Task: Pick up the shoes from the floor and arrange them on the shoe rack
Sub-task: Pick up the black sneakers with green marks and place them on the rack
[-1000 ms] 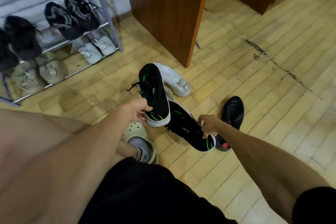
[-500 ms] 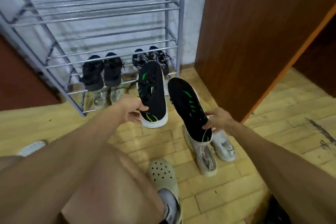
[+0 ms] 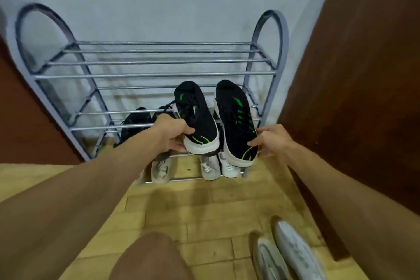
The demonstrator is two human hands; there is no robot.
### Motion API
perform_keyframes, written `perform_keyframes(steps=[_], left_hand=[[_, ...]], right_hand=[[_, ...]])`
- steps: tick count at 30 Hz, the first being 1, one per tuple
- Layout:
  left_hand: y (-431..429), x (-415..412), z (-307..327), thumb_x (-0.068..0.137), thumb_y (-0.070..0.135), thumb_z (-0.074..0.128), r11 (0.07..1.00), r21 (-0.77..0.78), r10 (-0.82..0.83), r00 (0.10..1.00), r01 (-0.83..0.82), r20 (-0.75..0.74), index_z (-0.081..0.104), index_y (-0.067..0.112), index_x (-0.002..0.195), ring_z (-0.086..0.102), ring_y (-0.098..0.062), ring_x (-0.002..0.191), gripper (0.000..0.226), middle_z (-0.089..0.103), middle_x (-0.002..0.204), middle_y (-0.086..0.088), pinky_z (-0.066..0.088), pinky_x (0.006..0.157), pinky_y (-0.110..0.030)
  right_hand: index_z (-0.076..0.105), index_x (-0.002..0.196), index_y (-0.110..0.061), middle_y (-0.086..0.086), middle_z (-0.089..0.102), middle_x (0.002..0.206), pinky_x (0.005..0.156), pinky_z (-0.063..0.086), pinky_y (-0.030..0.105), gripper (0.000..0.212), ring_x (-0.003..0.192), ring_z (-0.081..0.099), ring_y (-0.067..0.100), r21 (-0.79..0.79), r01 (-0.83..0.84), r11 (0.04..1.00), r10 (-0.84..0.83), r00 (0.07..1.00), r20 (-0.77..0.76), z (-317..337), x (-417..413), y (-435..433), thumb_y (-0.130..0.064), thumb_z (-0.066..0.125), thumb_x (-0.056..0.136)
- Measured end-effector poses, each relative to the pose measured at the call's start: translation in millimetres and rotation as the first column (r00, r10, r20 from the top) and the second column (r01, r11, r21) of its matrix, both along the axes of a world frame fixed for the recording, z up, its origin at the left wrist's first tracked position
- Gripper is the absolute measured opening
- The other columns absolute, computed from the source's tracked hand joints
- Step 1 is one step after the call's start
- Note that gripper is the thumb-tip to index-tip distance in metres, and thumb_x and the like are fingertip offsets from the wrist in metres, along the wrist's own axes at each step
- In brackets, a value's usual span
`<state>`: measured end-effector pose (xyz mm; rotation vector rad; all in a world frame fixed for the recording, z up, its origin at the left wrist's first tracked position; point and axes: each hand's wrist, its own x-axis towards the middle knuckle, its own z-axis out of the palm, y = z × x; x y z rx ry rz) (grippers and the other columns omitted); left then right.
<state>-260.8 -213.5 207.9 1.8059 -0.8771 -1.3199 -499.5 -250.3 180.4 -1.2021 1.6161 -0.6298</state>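
A grey metal shoe rack point(image 3: 154, 74) with several bar shelves stands against the pale wall. My left hand point(image 3: 171, 136) grips the heel of a black sneaker with green marks and a white sole point(image 3: 197, 118). My right hand point(image 3: 270, 141) grips the heel of its twin point(image 3: 236, 120). Both shoes point toes-first at the rack's right side, held side by side in front of the middle shelves. Dark shoes point(image 3: 134, 124) sit on a lower shelf at the left, partly hidden by my left hand. Pale sneakers point(image 3: 210, 169) fill the bottom shelf.
A dark brown wooden panel point(image 3: 354, 88) stands close on the right of the rack, another brown surface point(image 3: 29, 120) on the left. A pair of white-grey sneakers point(image 3: 288, 254) lies on the wooden floor at the lower right. My bare knee point(image 3: 150, 257) is at the bottom.
I have turned from the floor pile to face the rack straight on and come closer. Both black-and-green sneakers have been carried up and forward to the rack's right side.
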Motion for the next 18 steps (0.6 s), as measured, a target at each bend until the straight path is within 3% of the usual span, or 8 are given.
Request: perform_keyframes(steps=[3,6,8,10,14,18], left_hand=[[-44.2,-2.8,-7.0,0.084,-0.005,0.063,1.000,0.001,0.006,0.999,-0.006,-0.041,0.056,-0.002,0.105,0.061,-0.027,0.067,0.022,0.061,0.083,-0.016,0.054,0.067,-0.045],[-78.4,1.3,-12.6,0.084,-0.004,0.064,1.000,0.000,-0.004,1.000,0.004,0.000,0.056,-0.004,0.103,0.060,-0.027,0.063,0.021,0.059,0.078,-0.015,0.052,0.051,-0.040],[-96.2,4.2,-14.2,0.084,-0.003,0.064,1.000,-0.001,-0.008,0.999,0.008,0.034,0.055,-0.004,0.102,0.059,-0.026,0.061,0.020,0.057,0.077,-0.015,0.050,0.049,-0.038],[-109.9,5.8,-16.7,0.086,-0.002,0.063,1.000,0.008,-0.029,0.998,0.028,0.053,0.055,-0.003,0.101,0.057,-0.026,0.063,0.017,0.056,0.080,-0.015,0.051,0.054,-0.039],[-120.6,7.7,-20.9,0.088,0.000,0.061,0.993,0.065,-0.104,0.987,0.097,0.123,0.054,-0.002,0.087,0.057,-0.026,0.066,0.007,0.055,0.078,-0.014,0.054,0.058,-0.041],[-114.6,9.9,-20.8,0.089,0.008,0.059,0.991,0.078,-0.123,0.980,0.112,0.154,0.056,-0.002,0.101,0.060,-0.026,0.071,0.015,0.058,0.082,-0.014,0.058,0.071,-0.044]], right_hand=[[0.067,0.117,-0.006,0.011,0.074,0.100,0.077,0.060,0.042,0.048,0.088,0.071,0.028,-0.036,0.031,0.999,-0.031,0.999,0.014,-1.3,8.8,-43.2,0.004,0.076,0.071],[0.061,0.126,-0.010,0.010,0.071,0.109,0.070,0.058,0.035,0.054,0.092,0.070,0.027,-0.065,0.006,0.998,-0.007,1.000,-0.017,-1.2,14.6,-76.0,0.000,0.076,0.075],[0.060,0.127,-0.009,0.011,0.071,0.108,0.077,0.059,0.039,0.053,0.092,0.070,0.028,-0.067,0.003,0.998,-0.003,1.000,-0.004,-3.0,16.4,-92.6,-0.003,0.076,0.076],[0.061,0.125,-0.007,0.011,0.072,0.106,0.081,0.059,0.044,0.050,0.090,0.071,0.030,-0.072,0.015,0.997,-0.015,1.000,0.011,-4.3,18.9,-102.6,-0.005,0.075,0.078],[0.066,0.119,-0.013,0.005,0.071,0.100,0.078,0.060,0.038,0.033,0.089,0.070,0.025,-0.159,0.000,0.987,-0.019,0.992,-0.121,-6.4,24.4,-103.8,-0.019,0.069,0.086],[0.060,0.129,-0.020,0.002,0.066,0.099,0.069,0.061,0.036,0.041,0.078,0.069,0.025,-0.200,-0.071,0.977,0.013,0.959,-0.281,-10.9,25.7,-88.8,-0.038,0.057,0.093]])
